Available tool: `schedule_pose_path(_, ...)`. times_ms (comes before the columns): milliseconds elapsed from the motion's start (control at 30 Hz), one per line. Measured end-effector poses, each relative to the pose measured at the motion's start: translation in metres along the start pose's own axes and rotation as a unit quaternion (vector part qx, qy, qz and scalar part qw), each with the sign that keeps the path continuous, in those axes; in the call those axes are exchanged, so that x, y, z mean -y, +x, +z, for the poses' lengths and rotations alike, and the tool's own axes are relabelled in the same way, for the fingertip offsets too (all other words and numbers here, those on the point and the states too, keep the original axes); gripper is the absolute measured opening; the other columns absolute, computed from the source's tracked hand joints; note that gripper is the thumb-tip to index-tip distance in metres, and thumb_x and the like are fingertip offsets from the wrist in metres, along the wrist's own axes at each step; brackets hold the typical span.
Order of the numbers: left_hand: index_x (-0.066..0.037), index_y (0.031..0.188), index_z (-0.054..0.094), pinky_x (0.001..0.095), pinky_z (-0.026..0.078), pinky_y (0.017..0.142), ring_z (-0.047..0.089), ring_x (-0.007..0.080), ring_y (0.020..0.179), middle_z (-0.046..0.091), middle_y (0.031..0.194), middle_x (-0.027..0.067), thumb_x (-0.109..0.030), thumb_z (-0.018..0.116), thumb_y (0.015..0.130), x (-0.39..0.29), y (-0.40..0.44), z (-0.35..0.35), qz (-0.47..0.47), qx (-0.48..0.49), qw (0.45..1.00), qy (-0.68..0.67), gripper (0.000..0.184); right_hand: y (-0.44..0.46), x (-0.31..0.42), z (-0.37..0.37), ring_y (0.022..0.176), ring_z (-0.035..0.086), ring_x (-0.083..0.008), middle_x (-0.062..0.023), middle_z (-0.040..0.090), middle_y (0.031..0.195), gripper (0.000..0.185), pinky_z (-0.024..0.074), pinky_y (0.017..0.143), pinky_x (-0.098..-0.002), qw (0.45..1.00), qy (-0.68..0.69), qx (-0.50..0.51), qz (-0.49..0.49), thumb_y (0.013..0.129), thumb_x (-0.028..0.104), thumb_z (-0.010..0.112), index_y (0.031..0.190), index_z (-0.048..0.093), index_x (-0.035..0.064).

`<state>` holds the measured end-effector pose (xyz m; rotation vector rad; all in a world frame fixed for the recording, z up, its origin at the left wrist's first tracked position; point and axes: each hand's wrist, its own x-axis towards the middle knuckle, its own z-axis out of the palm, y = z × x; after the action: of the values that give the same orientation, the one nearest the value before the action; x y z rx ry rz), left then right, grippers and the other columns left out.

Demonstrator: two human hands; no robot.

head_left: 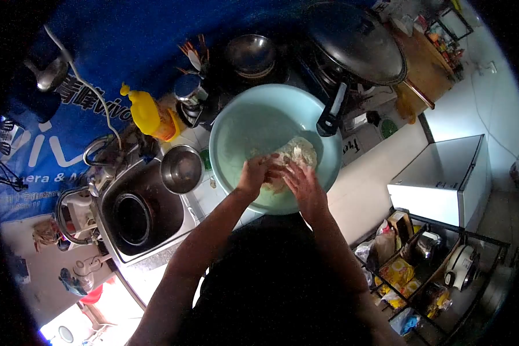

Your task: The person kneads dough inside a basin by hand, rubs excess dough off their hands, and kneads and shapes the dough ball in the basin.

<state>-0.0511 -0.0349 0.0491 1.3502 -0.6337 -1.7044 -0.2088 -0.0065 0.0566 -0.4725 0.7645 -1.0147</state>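
Note:
A large pale green basin (254, 109) stands on the counter in front of me. A lumpy, whitish, dough-like mass (300, 151) lies inside it, toward the right. My left hand (258, 173) is in the basin at the mass's left edge, its fingers bent toward the other hand. Over the lower part of the mass, my right hand (300, 181) has its fingers spread, touching it. The fingertips of both hands come close together, and some of the mass is hidden beneath them.
Left of the basin are a metal bowl (181, 169), a sink (170, 222) holding a dark round pan, and a yellow bottle (144, 112). A lidded wok (357, 43) is at the upper right; a wire rack (438, 225) with packages stands lower right.

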Motion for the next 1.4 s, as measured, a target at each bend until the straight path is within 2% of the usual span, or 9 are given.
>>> schedule_pose_path(267,-0.005,0.086,0.063,0.0283,0.043,0.051,0.054,0.0109,0.057,0.061,0.071,0.0077,-0.019,0.059,0.081,0.021,0.014,-0.014,0.027,-0.057,0.925,0.375,0.016,0.006,0.022,0.003,0.127,0.028,-0.0259,-0.0153,0.027,0.138,0.061,0.0195,0.105,-0.038,0.998,0.055,-0.031,-0.022,0.092,0.047,0.023,0.136,0.019,0.0035)
schedule_pose_path(333,-0.005,0.077,0.063,0.0304,0.042,0.051,0.052,0.0108,0.055,0.055,0.06,0.0074,-0.024,0.058,0.082,0.038,0.017,-0.017,0.298,-0.054,0.853,0.426,0.02,0.006,0.024,0.001,0.127,0.028,-0.026,-0.0157,0.028,0.137,0.061,0.0213,0.104,-0.0377,0.997,0.071,-0.027,-0.029,0.092,0.046,0.024,0.135,0.019,0.0033)
schedule_pose_path(733,-0.001,0.105,0.057,0.0252,0.046,0.064,0.057,0.0126,0.074,0.06,0.09,0.0072,-0.02,0.053,0.086,0.008,0.006,-0.009,0.064,0.122,0.989,0.054,0.027,0.005,0.023,-0.005,0.127,0.028,-0.0276,-0.0185,0.031,0.135,0.064,0.0221,0.104,-0.0389,0.996,0.084,0.014,-0.002,0.092,0.049,0.024,0.136,0.016,0.0035)
schedule_pose_path(800,-0.001,0.107,0.056,0.0258,0.046,0.067,0.056,0.0127,0.077,0.06,0.091,0.0066,-0.018,0.055,0.085,0.003,-0.001,-0.001,0.081,0.117,0.989,0.036,0.028,0.005,0.019,-0.009,0.127,0.027,-0.0276,-0.0182,0.03,0.136,0.067,0.0188,0.105,-0.0393,0.901,-0.414,0.078,-0.106,0.091,0.05,0.024,0.137,0.012,0.0027)
schedule_pose_path(1067,0.0,0.116,0.049,0.0294,0.046,0.079,0.054,0.0179,0.098,0.057,0.11,0.0107,-0.02,0.055,0.085,-0.006,-0.009,0.001,0.145,0.161,0.969,0.119,0.037,0.012,-0.004,-0.02,0.127,0.027,-0.027,-0.0177,0.03,0.135,0.064,0.019,0.106,-0.0402,0.845,-0.523,0.026,-0.114,0.092,0.047,0.026,0.137,0.011,0.0043)
schedule_pose_path(1133,0.0,0.099,0.061,0.0252,0.047,0.068,0.057,0.0108,0.075,0.062,0.081,0.0044,-0.01,0.061,0.08,0.001,-0.008,0.004,0.16,0.085,0.983,0.007,0.021,0.006,0.012,0.0,0.127,0.027,-0.0271,-0.0174,0.029,0.136,0.059,0.0205,0.105,-0.0405,0.816,-0.564,0.042,-0.124,0.092,0.043,0.029,0.137,0.016,0.007)
schedule_pose_path(1200,0.0,0.094,0.062,0.0244,0.046,0.062,0.055,0.0098,0.068,0.06,0.074,0.0036,-0.012,0.06,0.081,0.0,-0.007,0.003,0.153,0.053,0.986,0.023,0.018,-0.01,0.043,0.038,0.122,0.036,-0.0201,-0.0145,0.04,0.128,0.037,0.0287,0.1,-0.0422,0.274,-0.944,0.085,-0.161,0.09,0.018,0.039,0.127,0.042,0.02)
schedule_pose_path(1333,0.001,0.084,0.063,0.0223,0.037,0.048,0.046,0.0072,0.05,0.052,0.058,0.0013,-0.019,0.054,0.086,-0.016,-0.001,-0.018,0.133,-0.048,0.99,0.009,0.022,-0.011,0.031,0.027,0.125,0.033,-0.0232,-0.0145,0.033,0.134,0.047,0.0273,0.101,-0.0419,0.266,-0.949,0.071,-0.153,0.088,0.018,0.038,0.134,0.031,0.0193)
schedule_pose_path(1400,-0.001,0.087,0.062,0.024,0.025,0.045,0.034,0.0086,0.046,0.042,0.056,-0.0014,-0.035,0.049,0.088,-0.029,-0.004,-0.021,0.135,-0.02,0.989,0.059,0.036,-0.013,0.04,0.035,0.128,0.027,-0.027,-0.0163,0.026,0.139,0.056,0.0241,0.103,-0.0408,0.889,-0.451,0.07,-0.042,0.085,0.019,0.044,0.137,0.024,0.0153)
